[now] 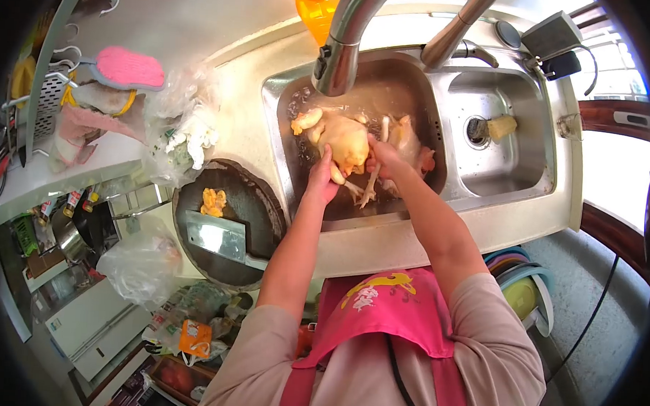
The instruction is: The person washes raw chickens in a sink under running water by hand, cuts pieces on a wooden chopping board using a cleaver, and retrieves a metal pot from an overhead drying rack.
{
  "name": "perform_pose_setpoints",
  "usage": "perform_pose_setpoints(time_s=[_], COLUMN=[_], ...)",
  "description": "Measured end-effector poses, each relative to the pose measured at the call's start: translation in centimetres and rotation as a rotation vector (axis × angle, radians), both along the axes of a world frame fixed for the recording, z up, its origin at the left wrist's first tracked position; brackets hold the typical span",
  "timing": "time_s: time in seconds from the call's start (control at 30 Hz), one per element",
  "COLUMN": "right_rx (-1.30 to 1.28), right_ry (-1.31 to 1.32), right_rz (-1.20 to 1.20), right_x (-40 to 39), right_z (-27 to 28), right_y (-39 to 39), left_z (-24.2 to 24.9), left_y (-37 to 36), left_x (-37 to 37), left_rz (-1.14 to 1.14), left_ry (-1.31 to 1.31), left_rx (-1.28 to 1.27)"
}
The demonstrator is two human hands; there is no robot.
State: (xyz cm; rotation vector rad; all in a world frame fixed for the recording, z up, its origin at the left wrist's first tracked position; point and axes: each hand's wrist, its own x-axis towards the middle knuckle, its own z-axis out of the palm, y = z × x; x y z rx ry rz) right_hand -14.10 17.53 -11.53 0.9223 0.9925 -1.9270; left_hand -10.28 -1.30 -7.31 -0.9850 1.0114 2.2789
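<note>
Your left hand [320, 181] and right hand [385, 158] both have fingers wrapped around the whole plucked chicken [342, 142] in the left sink basin [417, 91], beneath the faucet [339, 51]. Rinsing looks underway; the cleaver [218, 236] waits on the chopping board [256, 193]

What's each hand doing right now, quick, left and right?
Left hand: closed on the raw chicken in the sink.
Right hand: on the chicken; grip cannot be told.

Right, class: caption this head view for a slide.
Both hands, left hand and right hand, hold a raw chicken in the sink.
</note>
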Motion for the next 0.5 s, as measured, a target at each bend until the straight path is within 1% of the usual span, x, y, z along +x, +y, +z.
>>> perform_pose_setpoints(time_s=[0.07,0.1,0.2,0.23,0.33,0.37,0.47,0.5], right_rx=[0.502,0.756,0.997,0.824,0.921,0.911,0.862,0.841], right_ry=[0.173,0.263,0.835,1.046,1.233,1.194,0.953,1.002], right_rz=[0.213,0.315,0.328,0.415,0.835,0.877,0.805,0.806], right_x=[-0.4,-0.8,0.4,0.7,0.4,0.2,-0.3,-0.5], right_z=[0.9,2.2,5.7,7.4,7.5,7.5,7.4,6.7], right_y=[-0.5,-0.5,-1.1,-1.2,-3.1,-3.8,-5.1,-4.9], left_z=[-0.5,2.3,4.7,5.4,5.7,5.8,6.3,6.6], left_y=[-1.4,0.0,0.2,0.8,1.1,1.1,0.8,0.4], left_x=[0.0,-0.3,-0.1,-0.3,-0.7,-1.0,-1.4,-1.5], left_rz=[-0.074,-0.024,-0.064,-0.089,-0.241,-0.282,-0.41,-0.411], left_ry=[0.042,0.005,0.102,0.089,0.103,0.135,0.218,0.176], left_rx=[-0.015,-0.139,-0.186,-0.251,-0.435,-0.48,-0.614,-0.58])
